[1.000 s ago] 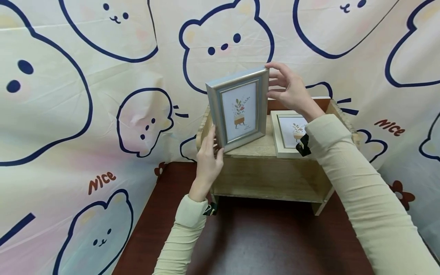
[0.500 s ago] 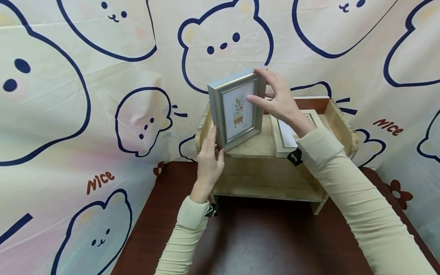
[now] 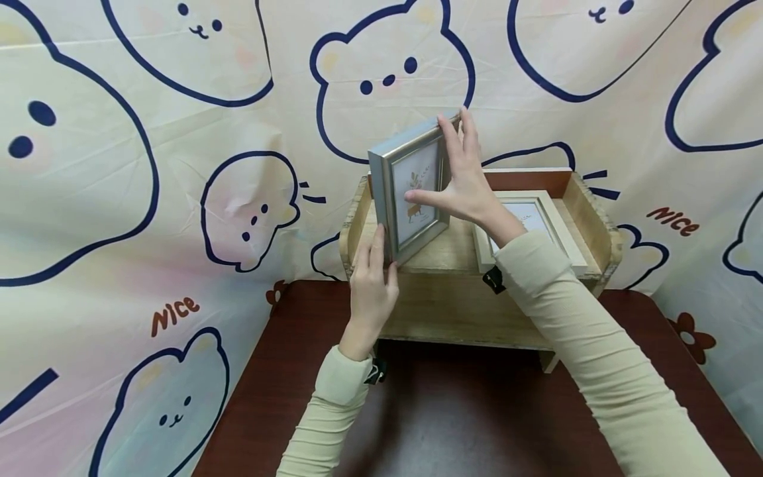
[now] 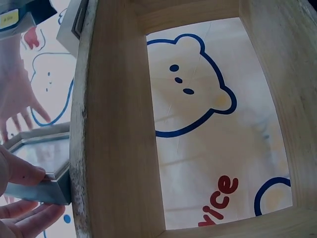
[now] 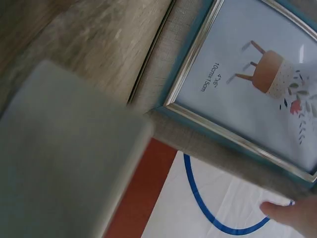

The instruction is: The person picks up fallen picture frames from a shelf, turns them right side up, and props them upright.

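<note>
A silver-blue picture frame [image 3: 411,232] stands upright and angled on the left part of the wooden shelf [image 3: 459,255], its plant print facing right. My left hand [image 3: 372,291] pinches its lower near corner; in the left wrist view the thumb [image 4: 25,168] lies on the front and fingers lie underneath. At the upper far corner is my right hand [image 3: 467,192], fingers straight along the top edge and thumb spread across the front. The right wrist view shows the print [image 5: 270,74] close up and one fingertip [image 5: 277,210].
A cream picture frame [image 3: 572,245] lies flat on the shelf's right part, below my right forearm. Side boards [image 3: 596,225] bound the shelf at both ends. The unit stands on a dark red-brown table [image 3: 453,411] before a bear-print cloth [image 3: 238,119].
The upright frame has turned, its front swinging further to the right. My right hand has moved left from its far side edge onto the top corner. The left hand keeps its hold, slightly further right.
</note>
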Action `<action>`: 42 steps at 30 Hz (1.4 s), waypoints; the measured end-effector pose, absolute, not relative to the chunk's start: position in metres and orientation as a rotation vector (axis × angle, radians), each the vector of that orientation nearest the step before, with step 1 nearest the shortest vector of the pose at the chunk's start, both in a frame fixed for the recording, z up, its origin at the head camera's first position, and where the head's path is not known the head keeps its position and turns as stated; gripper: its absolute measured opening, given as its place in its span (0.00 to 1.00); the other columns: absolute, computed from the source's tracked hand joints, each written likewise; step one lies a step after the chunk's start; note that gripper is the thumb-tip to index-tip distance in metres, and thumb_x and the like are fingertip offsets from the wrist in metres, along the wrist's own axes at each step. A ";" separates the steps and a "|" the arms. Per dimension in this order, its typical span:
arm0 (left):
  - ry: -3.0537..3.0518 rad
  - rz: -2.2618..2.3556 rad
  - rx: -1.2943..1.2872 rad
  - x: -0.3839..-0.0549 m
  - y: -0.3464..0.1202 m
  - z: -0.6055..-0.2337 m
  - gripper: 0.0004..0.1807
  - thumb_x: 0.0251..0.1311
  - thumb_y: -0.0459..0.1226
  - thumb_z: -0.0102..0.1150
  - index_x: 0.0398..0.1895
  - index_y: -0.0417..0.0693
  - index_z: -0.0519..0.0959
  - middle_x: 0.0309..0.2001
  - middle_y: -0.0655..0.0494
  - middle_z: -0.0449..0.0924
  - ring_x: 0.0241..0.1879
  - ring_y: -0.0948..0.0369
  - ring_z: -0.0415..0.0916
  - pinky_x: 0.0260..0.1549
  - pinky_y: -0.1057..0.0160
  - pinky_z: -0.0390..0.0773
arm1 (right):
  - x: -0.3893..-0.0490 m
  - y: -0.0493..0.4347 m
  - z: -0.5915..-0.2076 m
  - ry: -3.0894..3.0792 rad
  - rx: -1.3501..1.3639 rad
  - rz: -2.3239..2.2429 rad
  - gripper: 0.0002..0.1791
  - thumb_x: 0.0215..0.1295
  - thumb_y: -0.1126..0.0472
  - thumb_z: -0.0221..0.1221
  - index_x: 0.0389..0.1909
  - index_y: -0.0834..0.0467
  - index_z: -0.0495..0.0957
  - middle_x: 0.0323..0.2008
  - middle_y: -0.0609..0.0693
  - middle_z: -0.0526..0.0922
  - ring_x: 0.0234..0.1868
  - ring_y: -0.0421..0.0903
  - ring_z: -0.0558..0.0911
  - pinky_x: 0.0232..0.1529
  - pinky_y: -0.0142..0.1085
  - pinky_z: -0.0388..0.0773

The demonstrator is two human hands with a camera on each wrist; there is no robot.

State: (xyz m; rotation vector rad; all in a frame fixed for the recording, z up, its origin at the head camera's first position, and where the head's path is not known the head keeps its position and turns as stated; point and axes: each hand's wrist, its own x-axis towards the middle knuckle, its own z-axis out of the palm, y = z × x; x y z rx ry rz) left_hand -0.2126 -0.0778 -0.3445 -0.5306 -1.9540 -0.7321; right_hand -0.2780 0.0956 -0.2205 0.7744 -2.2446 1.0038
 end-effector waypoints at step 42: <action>-2.008 -1.386 -0.824 -0.231 -0.084 -0.326 0.21 0.55 0.27 0.57 0.54 0.36 0.72 0.46 0.40 0.72 0.40 0.50 0.74 0.32 0.57 0.79 | -0.284 0.091 -0.206 -2.292 1.161 1.156 0.59 0.42 0.45 0.69 0.70 0.53 0.42 0.71 0.49 0.32 0.69 0.41 0.37 0.66 0.44 0.44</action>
